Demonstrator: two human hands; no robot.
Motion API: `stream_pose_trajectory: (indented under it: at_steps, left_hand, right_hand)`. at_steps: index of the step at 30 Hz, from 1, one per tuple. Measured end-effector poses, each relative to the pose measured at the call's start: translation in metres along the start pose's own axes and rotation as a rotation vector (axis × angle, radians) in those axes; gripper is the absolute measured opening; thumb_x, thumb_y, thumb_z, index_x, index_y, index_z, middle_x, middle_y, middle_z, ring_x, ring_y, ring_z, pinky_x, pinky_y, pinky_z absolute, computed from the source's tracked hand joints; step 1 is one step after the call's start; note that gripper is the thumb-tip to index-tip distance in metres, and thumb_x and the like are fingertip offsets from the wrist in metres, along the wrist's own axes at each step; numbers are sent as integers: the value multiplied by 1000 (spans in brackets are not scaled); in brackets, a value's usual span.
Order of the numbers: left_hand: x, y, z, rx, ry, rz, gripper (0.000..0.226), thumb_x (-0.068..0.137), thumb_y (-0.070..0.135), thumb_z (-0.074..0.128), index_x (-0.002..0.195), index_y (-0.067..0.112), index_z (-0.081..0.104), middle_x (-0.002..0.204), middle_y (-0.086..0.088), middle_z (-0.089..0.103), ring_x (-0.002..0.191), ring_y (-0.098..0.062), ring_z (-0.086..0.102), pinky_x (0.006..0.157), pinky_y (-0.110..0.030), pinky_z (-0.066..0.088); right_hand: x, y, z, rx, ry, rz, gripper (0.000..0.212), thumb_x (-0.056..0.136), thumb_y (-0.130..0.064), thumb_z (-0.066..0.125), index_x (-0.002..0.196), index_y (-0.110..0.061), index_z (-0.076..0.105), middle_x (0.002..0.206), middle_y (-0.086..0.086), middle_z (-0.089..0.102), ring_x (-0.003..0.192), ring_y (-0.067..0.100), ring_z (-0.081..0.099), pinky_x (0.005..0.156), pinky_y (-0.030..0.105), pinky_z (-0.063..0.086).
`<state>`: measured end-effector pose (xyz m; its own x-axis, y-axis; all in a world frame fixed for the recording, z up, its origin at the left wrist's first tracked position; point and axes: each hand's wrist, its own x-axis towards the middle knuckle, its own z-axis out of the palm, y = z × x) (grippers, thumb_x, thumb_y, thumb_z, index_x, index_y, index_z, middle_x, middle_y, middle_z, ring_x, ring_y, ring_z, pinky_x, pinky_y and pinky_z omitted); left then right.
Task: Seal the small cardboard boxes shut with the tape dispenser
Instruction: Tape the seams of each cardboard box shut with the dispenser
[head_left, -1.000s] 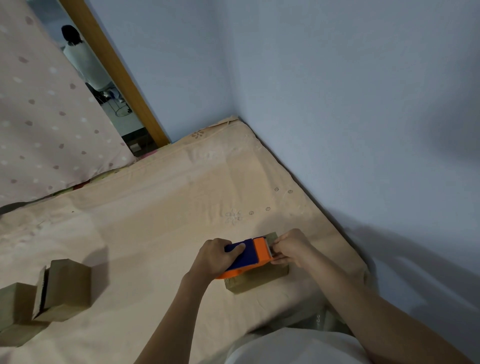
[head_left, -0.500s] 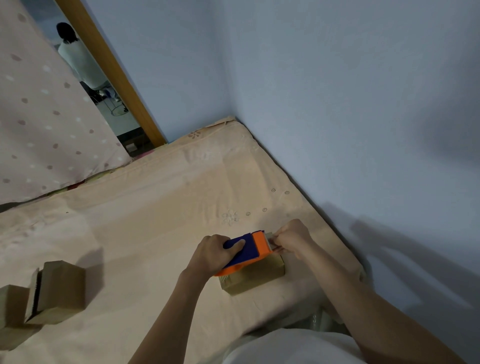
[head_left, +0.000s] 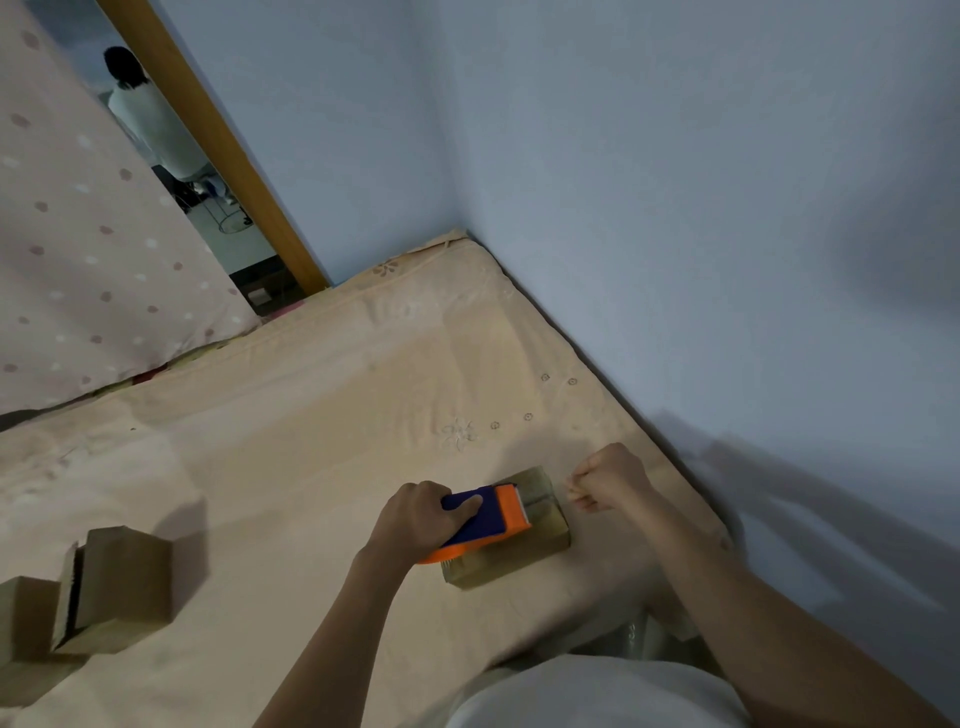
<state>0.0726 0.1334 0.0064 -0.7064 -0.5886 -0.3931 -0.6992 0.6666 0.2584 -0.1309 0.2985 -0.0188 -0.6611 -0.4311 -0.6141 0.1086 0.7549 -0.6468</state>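
Note:
A small cardboard box (head_left: 511, 564) lies on the beige bed sheet (head_left: 311, 441) near the bed's right edge. A blue and orange tape dispenser (head_left: 501, 514) sits on top of the box, and my left hand (head_left: 415, 519) grips its blue body. Just right of the box, clear of it, my right hand (head_left: 615, 478) has its fingers curled, the fingertips pinching what looks like a thin end of clear tape. The tape itself barely shows.
Two more small cardboard boxes (head_left: 124, 582) (head_left: 26, 618) stand at the left on the sheet, one with an open flap. A blue wall (head_left: 727, 260) runs along the bed's right side. A dotted cloth (head_left: 78, 260) hangs at left; a person (head_left: 145, 119) sits beyond the doorway.
My right hand has drawn away from the dispenser's front to the right, off the box. My left hand stays on the dispenser on the box.

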Motion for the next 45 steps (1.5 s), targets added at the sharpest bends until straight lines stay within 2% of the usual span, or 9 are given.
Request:
stream_pose_trajectory:
  at_steps: [5,9,14,19,24,32,40,43,45]
  left_hand:
    - [4,3,1,17,21,-14,50,94,65,46,67,24,55,64,6,59,64,-10,56,55,-22,37]
    - [6,1,5,20,44,-17,52,93,66,47,67,22,57,64,4,60,64,-11,57,55,-23,38]
    - [4,-2,6,-4,51,-13,53,94,65,46,71,19,61,65,3,62,64,-12,57,57,-23,39]
    - [4,-10,8,-41,70,-24,56,94,65,46,79,16,68,70,1,67,67,-13,61,60,-23,42]
    - [2,-19,9,-90,83,-16,54,95,62,48,78,15,68,67,1,67,67,-14,63,60,-22,42]
    - [2,-15,7,-92,56,0,49,95,62,48,79,20,66,70,5,67,69,-12,64,62,-20,43]
    - [2,-13,5,-89,54,5,44,96,60,48,74,25,61,68,8,64,66,-11,61,59,-17,41]
    - [3,-14,7,-100,74,7,48,96,60,49,74,20,64,66,5,65,64,-11,60,58,-18,40]
    - [4,-15,9,-110,75,4,50,95,61,50,79,17,67,69,4,67,67,-12,63,61,-20,43]
  right_hand:
    - [8,7,4,-59,-5,0,14,91,-14,70,102,-8,77,90,6,73,76,21,71,72,32,63]
    - [11,13,0,-27,25,24,21,89,-21,74,106,-10,76,106,3,71,90,20,65,73,28,58]
    - [14,19,8,244,-22,79,15,88,-5,74,102,2,72,93,15,74,86,29,73,81,41,62]
    - [15,12,9,261,-42,102,9,87,-2,74,94,2,72,94,18,74,87,28,73,78,37,63]
    - [19,13,14,195,-57,119,14,85,-6,76,96,1,73,95,17,74,84,26,73,71,33,63]
    - [26,15,25,91,-15,100,6,84,-5,76,84,0,73,85,18,73,82,28,73,74,41,63]
    - [33,22,41,-52,30,48,8,86,-6,67,91,-1,72,84,14,71,79,26,71,70,42,63]
    - [24,21,42,-106,42,15,11,90,-13,64,94,-2,66,89,9,67,80,23,64,61,32,58]
    - [16,20,40,-120,49,1,12,91,-15,63,94,-5,57,92,7,60,80,22,57,51,23,43]
